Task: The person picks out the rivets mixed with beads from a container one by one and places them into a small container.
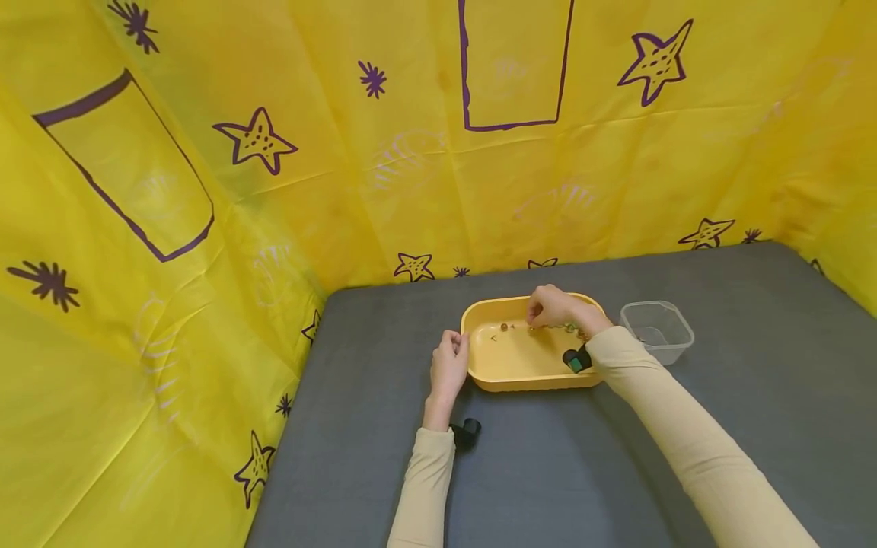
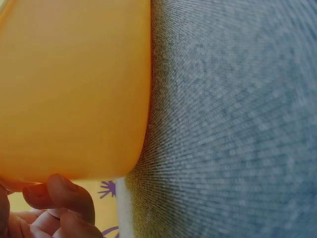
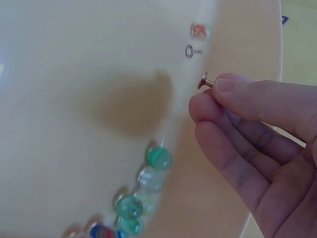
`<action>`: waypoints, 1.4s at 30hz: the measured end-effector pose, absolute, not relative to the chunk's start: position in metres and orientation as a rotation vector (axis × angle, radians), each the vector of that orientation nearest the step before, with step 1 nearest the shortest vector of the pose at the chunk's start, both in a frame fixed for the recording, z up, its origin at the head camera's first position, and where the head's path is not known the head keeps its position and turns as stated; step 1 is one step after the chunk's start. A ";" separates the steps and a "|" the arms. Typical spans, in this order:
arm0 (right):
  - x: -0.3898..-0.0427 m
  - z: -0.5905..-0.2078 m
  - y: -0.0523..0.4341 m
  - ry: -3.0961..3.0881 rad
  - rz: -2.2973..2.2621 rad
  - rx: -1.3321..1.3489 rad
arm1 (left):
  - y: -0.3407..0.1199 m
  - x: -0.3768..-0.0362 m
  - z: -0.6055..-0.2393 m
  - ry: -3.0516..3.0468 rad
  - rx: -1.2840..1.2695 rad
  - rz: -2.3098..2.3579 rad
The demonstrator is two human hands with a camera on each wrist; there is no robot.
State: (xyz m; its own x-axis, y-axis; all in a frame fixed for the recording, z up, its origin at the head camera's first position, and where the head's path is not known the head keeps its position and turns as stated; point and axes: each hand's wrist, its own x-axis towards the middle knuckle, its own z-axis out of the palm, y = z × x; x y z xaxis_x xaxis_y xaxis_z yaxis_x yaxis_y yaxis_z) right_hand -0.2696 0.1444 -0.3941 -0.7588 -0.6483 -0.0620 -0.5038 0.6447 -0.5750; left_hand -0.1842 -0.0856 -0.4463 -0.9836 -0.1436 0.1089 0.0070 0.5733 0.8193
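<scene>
Here my right hand (image 3: 257, 148) pinches a small pin (image 3: 204, 81) between thumb and forefinger above the yellow tray (image 1: 521, 373); my left hand (image 1: 448, 367) grips its rim, fingers curled.

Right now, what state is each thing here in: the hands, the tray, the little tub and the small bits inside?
Right hand: pinching a small metal pin above the tray.
Left hand: gripping the tray's left rim.
Yellow tray: upright on the grey mat, holding loose pieces.
Glass marbles: clustered together on the tray floor.
Second pin: lying loose in the tray.
Clear plastic tub: upright, lidless, right of the tray.
</scene>
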 end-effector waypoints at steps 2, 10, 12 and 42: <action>-0.269 -0.394 0.148 2.613 -0.780 -0.927 | -0.086 -0.184 -0.447 -2.639 0.114 -1.368; -0.265 -0.388 0.162 2.604 -0.799 -0.826 | -0.086 -0.184 -0.446 -2.645 0.126 -1.355; -0.264 -0.386 0.166 2.594 -0.813 -0.796 | -0.086 -0.184 -0.446 -2.647 0.131 -1.350; -0.251 -0.366 0.210 2.679 -0.760 -0.719 | -0.083 -0.182 -0.444 -2.640 0.135 -1.380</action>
State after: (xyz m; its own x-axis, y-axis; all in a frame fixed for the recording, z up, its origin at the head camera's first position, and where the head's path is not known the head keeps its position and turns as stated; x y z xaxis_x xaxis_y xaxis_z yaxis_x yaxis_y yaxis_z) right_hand -0.2511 0.2103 -0.3663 -0.8423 -0.5267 -0.1142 -0.3883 0.7400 -0.5493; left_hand -0.1817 -0.0834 -0.4445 -0.9832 -0.1532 0.0993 -0.0059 0.5703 0.8214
